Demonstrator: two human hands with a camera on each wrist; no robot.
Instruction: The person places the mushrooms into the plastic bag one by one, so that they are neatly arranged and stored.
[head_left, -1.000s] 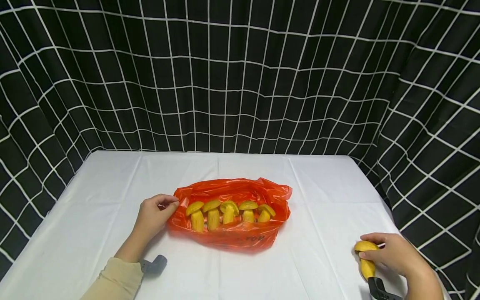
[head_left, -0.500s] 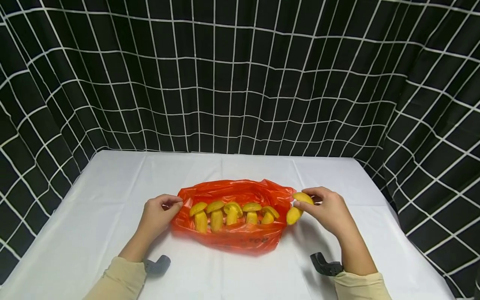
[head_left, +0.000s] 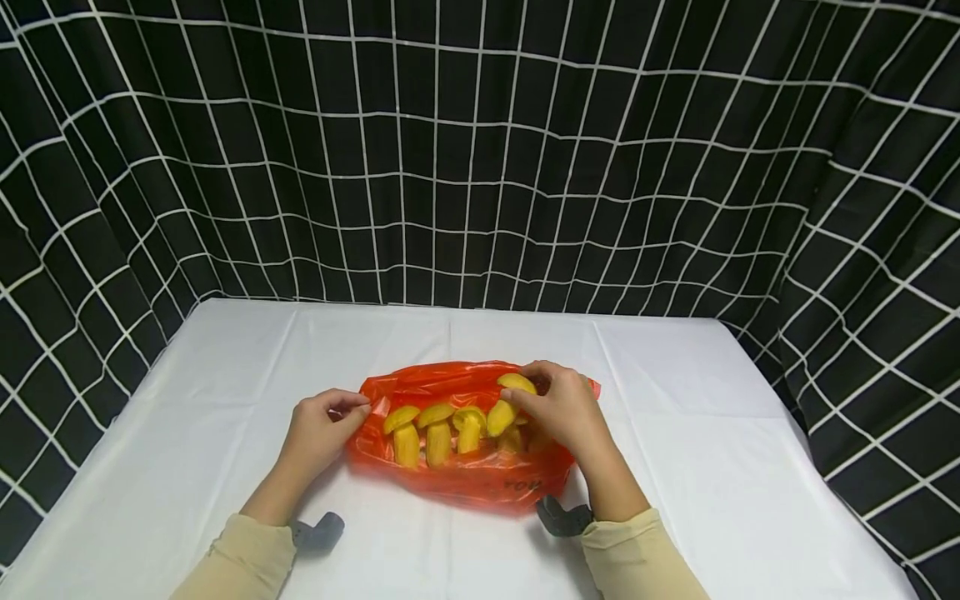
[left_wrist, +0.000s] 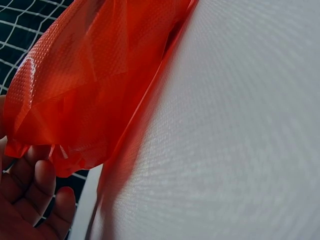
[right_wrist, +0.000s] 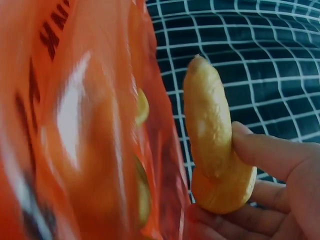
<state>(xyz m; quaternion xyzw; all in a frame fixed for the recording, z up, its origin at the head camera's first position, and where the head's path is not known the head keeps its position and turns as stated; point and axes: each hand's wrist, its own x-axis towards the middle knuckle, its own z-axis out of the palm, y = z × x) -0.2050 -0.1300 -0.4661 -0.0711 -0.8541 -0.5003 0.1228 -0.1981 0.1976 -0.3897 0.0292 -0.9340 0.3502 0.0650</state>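
A red plastic bag [head_left: 450, 483] lies on its side, its mouth spread wide. In it stands a row of several yellow mushrooms [head_left: 437, 442]. My left hand [head_left: 318, 429] pinches the bag's left edge between thumb and fingers; in the left wrist view the red film [left_wrist: 95, 90] gathers at the fingertips. My right hand [head_left: 566, 408] holds another yellow mushroom [head_left: 501, 417] by its cap, over the right part of the bag's opening. In the right wrist view this mushroom [right_wrist: 207, 125] has its stem pointing up, beside the bag wall. The right hand partly hides the rightmost mushrooms in the row.
A white cloth [head_left: 225, 375] with fold creases covers the table. Black curtains [head_left: 465, 167] with a white grid stand behind it and at both sides. A dark wrist mount [head_left: 564, 518] juts from the right wrist, a grey one [head_left: 318, 533] from the left.
My right hand has carried its mushroom from the table's right side, past the bag's right edge, to over the opening. The left hand keeps its pinch on the bag.
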